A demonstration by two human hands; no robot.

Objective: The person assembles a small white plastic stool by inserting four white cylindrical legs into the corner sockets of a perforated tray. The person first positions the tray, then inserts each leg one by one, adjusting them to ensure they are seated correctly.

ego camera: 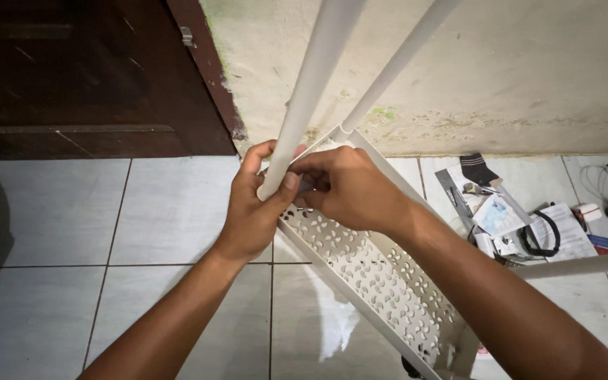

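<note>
A white pole meets the near corner of a perforated white shelf tray tilted above the tiled floor; the left hand wraps around the pole's lower end; the right hand pinches at the joint, hiding it; a second pole stands at the far corner; clutter lies by the wall.

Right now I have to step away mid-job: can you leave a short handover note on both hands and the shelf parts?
Left hand: wrapped around the lower end of the near white tube, thumb pressing near its tip.
Right hand: fingers pinching at the same tube end, at the corner of the perforated white shelf tray.
Second white tube: already seated in the tray's far corner.
Tray: tilted over the tiled floor.
Left: whether the near tube is fully seated is hidden by the hands. Loose papers and a black cable lie on the floor to the right.
</note>
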